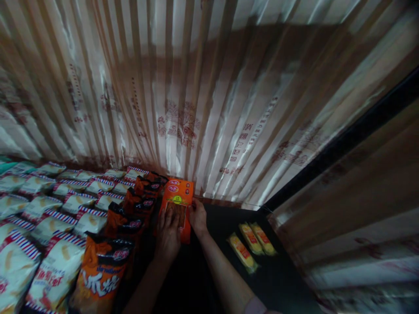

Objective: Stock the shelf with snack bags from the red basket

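A flat orange package (178, 188) with a see-through window lies at the back of the dark table, close to the curtain. My left hand (169, 226) rests on its lower front with the fingers spread over the window. At the package's right edge is my right hand (198, 216), its fingers bent against the side; what they pinch is partly hidden. Just left of the package runs a row of orange and black snack bags (101, 270).
Rows of white snack bags with striped tops (54, 266) fill the left side. Several yellow wrapped items (242, 253) lie on the dark table (275, 279) at right. A pleated curtain (209, 109) hangs behind, with a dark bar (340, 139) slanting across the right.
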`<state>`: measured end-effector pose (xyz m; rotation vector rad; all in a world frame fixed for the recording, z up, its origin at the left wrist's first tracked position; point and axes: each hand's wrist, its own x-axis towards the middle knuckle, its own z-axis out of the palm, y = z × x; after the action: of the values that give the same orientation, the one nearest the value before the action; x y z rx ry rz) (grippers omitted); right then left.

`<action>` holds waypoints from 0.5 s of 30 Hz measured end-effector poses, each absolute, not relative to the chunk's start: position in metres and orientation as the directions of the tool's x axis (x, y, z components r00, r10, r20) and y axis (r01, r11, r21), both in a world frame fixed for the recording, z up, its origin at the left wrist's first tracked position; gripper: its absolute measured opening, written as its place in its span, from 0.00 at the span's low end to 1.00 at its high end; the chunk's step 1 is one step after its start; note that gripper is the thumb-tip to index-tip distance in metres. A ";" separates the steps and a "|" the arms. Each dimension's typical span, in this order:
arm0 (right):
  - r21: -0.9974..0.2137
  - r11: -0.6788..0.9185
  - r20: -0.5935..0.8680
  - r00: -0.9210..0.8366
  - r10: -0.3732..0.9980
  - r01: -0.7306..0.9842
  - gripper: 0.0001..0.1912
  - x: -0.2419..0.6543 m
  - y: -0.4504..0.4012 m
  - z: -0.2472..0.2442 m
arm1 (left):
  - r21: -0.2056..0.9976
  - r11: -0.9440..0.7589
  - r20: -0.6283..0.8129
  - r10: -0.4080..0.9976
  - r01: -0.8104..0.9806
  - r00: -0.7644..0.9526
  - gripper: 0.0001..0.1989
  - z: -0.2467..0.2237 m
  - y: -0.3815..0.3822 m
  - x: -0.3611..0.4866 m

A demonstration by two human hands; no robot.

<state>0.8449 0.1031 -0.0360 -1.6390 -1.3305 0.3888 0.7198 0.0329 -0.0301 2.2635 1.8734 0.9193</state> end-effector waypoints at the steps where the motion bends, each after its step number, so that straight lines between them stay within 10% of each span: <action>1: -0.810 0.052 0.311 0.353 0.883 0.584 0.16 0.845 0.103 -0.036 | 0.413 -0.255 0.400 0.913 0.874 0.078 0.19 -0.030 0.033 0.720; 15: -0.746 0.063 0.395 0.364 0.843 0.663 0.16 0.837 0.099 -0.036 | 0.375 -0.260 0.454 0.888 0.890 0.068 0.18 -0.033 0.032 0.720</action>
<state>0.8367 0.0990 -0.0356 -1.6590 -1.3602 0.2346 0.7204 0.0321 -0.0332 2.2973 1.9125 0.9742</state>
